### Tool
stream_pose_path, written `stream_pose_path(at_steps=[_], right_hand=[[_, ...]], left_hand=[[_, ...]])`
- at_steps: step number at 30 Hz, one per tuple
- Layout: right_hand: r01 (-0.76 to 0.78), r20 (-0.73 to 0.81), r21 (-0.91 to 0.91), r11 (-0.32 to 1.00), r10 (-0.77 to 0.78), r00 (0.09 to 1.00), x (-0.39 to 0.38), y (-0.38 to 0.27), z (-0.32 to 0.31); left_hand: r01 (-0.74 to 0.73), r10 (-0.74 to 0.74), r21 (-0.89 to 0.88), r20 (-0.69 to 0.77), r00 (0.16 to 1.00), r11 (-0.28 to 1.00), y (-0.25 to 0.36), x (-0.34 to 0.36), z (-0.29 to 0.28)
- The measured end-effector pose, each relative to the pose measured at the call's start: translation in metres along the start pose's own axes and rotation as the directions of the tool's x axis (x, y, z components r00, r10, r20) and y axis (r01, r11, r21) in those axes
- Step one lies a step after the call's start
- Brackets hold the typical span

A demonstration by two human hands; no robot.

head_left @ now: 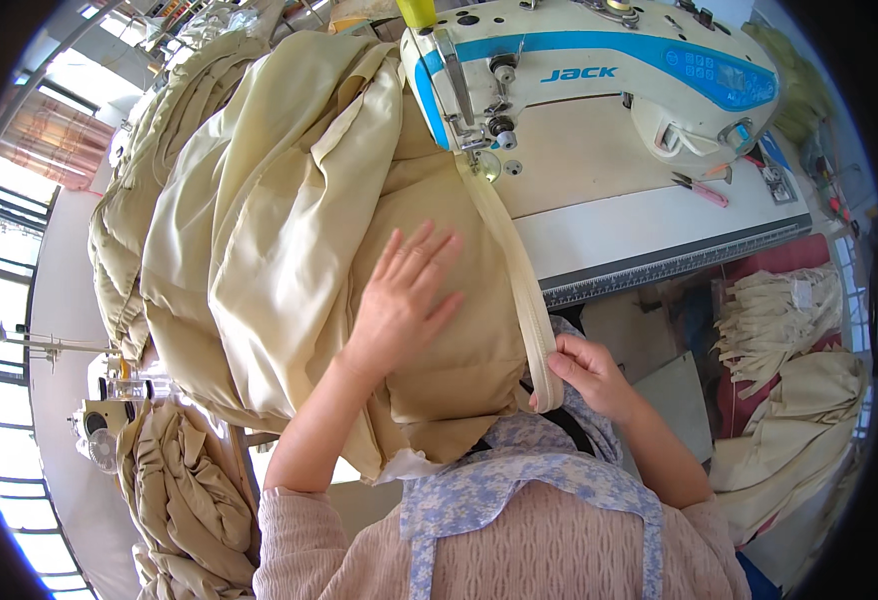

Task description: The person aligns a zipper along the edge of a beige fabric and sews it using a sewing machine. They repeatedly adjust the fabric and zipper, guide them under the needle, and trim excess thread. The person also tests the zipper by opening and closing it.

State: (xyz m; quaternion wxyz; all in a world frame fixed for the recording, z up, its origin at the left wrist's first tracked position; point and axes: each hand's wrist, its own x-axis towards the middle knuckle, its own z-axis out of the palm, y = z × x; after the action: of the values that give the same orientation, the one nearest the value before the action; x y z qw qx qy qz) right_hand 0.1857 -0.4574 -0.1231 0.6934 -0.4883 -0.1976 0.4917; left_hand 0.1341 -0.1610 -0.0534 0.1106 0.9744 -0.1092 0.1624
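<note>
A beige padded garment [444, 300] lies over the sewing table and hangs down toward my lap. My left hand [406, 297] rests on it with the fingers stretched out. Along the garment's right edge runs a cream zipper tape [515, 262], reaching from under the sewing machine's presser foot [476, 160] down to my right hand [589, 376]. Thumb and fingers of that hand are closed on the tape's lower part, where it bends round. The white and blue sewing machine [579, 55] stands beyond, its needle area at the tape's far end.
Pink-handled snips [701, 190] lie on the machine bed's right side. A ruler strip [674, 255] lines the table's front edge. Bundled cream strips [774, 320] and folded beige cloth [789, 430] are at the right. More beige pieces [184, 490] hang at the lower left.
</note>
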Motion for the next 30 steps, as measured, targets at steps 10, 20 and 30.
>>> stream_pose_path(at_steps=[10, 20, 30], right_hand=[[0.227, 0.332, -0.942, -0.245, -0.611, 0.719, 0.049, -0.032, -0.008], [0.403, 0.509, -0.860, -0.313, -0.585, 0.631, 0.112, -0.028, -0.027], [0.278, 0.258, -0.959, -0.051, -0.562, 0.786, 0.139, -0.045, -0.023]], left_hand=[[0.090, -0.088, -0.002, -0.233, 0.969, 0.996, 0.003, 0.056, 0.011], [0.177, -0.185, -0.088, -0.089, 0.979, 0.980, 0.003, 0.088, -0.012], [0.065, -0.074, -0.161, -0.053, 0.996, 0.985, 0.004, 0.092, -0.007]])
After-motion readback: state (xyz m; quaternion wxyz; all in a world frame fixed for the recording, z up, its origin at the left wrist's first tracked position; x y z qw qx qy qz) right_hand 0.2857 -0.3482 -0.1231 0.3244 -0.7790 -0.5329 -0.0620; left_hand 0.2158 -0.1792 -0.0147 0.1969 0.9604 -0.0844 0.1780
